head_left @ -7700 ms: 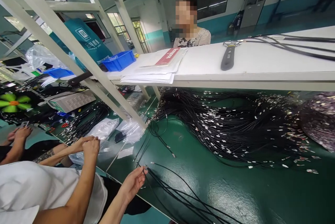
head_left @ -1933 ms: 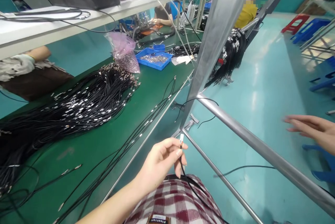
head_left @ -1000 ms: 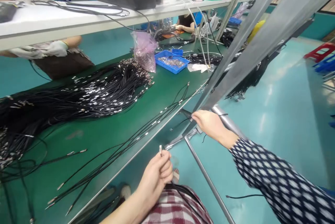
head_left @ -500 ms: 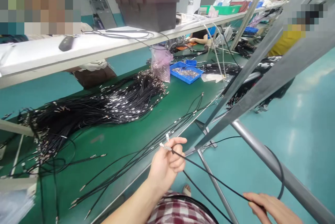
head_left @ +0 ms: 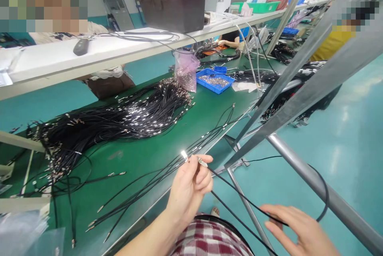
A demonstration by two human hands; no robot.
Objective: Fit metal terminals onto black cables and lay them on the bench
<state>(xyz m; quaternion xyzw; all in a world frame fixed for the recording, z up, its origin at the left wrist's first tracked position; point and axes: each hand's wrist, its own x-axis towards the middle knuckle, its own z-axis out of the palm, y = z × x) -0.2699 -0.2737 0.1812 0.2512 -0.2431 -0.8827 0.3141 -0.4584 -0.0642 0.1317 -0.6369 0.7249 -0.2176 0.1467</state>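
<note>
Black cable [head_left: 239,192] between the parted thumb and fingers of the right hand [head_left: 295,224], nearest at lower right; impossible to tell whether gripped or merely guided. Best, by this look, to let that length run lightly and keep the loop beyond the knuckles from snagging on the grey metal frame [head_left: 299,168]. Slightly farther off, caught between thumb and forefinger of the left hand [head_left: 190,182], a metal connector [head_left: 202,162], with a white-tipped end [head_left: 184,155] jutting past the thumb. Better to press just behind both ends than on the metal, and to bring the tips level. Relative to that pinch: connector on the right, white tip on the left, black cable trailing down to the right hand, all by the near edge of the green table [head_left: 205,108]. Beyond, along the same edge, loose cables [head_left: 163,178]; toward the far edge, a cable heap [head_left: 134,116], then a pink bag [head_left: 187,78] and a blue tray [head_left: 220,89].
</note>
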